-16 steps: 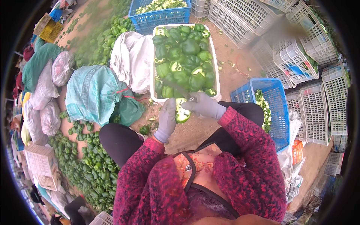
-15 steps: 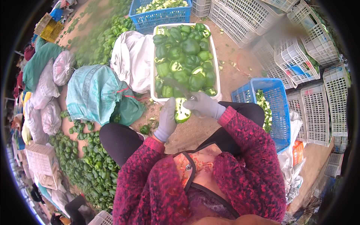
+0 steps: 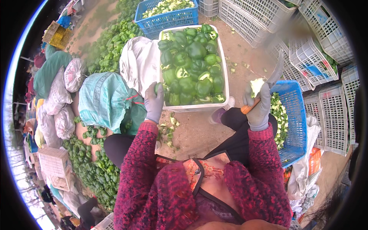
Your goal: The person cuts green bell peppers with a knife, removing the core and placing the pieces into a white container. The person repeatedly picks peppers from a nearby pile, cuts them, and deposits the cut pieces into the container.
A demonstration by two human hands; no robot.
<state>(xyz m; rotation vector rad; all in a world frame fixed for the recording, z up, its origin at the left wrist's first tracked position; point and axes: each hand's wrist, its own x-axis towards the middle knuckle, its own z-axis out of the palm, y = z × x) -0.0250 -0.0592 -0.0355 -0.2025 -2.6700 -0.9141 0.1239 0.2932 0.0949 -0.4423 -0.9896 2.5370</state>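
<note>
My left hand [image 3: 154,104], in a grey glove, is closed round a green bell pepper [image 3: 157,88] beside the left wall of a white tub [image 3: 226,73]. Most of that pepper is hidden by the fingers. The tub is heaped with green bell peppers [image 3: 196,50], some with pale cut openings. Over to the right, my gloved right hand [image 3: 261,109] grips a knife [image 3: 276,71] with a curved blade and an orange-brown handle. A pale pepper core [image 3: 257,86] is held against the knife by the same hand, near a blue crate [image 3: 293,115] of cut cores.
Another blue crate [image 3: 168,19] of pale trimmings stands beyond the tub. White and teal sacks [image 3: 101,97] lie to the left, with loose peppers [image 3: 92,165] on the ground. White crates [image 3: 326,115] are stacked along the right. Scraps [image 3: 168,128] litter the floor before the tub.
My hands have parted from the cut pepper they held together. The right has swung right with the knife and core; the left has moved left to the tub's side with a pepper.
</note>
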